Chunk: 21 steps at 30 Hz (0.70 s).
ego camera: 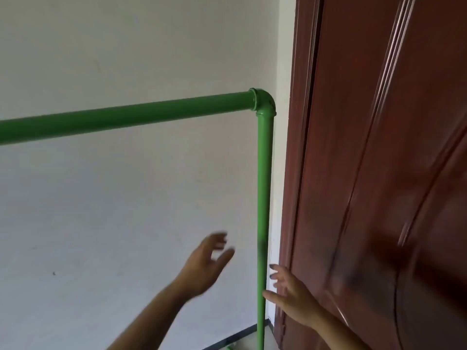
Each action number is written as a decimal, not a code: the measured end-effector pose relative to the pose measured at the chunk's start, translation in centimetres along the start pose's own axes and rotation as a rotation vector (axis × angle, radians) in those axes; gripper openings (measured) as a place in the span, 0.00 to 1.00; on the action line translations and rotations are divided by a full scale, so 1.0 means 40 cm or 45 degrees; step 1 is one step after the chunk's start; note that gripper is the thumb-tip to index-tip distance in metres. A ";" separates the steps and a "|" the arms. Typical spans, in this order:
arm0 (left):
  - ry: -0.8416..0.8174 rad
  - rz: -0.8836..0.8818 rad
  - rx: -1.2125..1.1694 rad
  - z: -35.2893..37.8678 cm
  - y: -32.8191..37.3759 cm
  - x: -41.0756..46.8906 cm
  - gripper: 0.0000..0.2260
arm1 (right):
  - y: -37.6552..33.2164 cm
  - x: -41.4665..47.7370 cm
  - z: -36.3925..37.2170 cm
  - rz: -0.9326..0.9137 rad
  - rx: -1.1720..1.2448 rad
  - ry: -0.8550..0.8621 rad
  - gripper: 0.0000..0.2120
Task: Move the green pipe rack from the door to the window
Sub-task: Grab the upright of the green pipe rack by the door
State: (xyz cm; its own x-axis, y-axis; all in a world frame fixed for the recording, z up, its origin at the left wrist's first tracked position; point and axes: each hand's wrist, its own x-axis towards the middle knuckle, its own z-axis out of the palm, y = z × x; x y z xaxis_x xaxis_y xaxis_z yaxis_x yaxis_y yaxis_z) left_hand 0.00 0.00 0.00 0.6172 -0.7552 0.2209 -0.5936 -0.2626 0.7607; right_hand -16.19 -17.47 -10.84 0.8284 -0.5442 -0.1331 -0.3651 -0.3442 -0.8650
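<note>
- Left hand (pixel 206 263) spread, clear of the upright; right hand (pixel 290 296) spread too, thumb just beside it.
- Green pipe rack (pixel 264 198) stands against the wall (pixel 113 210), beside the door (pixel 379 173).
- Risk: a one-post lift could swing the crossbar (pixel 126 117) into the wall.

Your left hand (pixel 206 261) is raised with fingers spread and blurred, holding nothing; your right hand (pixel 290 294) is open too, thumb seemingly brushing something, forearms bare.
</note>
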 end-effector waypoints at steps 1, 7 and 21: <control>0.030 0.058 -0.113 -0.017 0.051 0.044 0.20 | -0.019 0.016 0.003 -0.016 0.025 -0.030 0.29; -0.141 0.237 -0.562 -0.042 0.345 0.159 0.27 | -0.125 0.068 0.063 0.086 0.442 0.035 0.18; 0.488 0.189 -0.632 -0.190 0.334 0.074 0.20 | -0.254 0.060 0.270 -0.100 0.485 -0.218 0.21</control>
State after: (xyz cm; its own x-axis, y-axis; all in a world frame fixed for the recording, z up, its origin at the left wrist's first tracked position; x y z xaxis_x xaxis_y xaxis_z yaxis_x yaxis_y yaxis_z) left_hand -2.18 -1.17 15.47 0.7424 -0.4697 0.4778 -0.4337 0.2066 0.8770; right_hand -5.90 -7.04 -7.59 0.9176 -0.3818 -0.1102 -0.1416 -0.0550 -0.9884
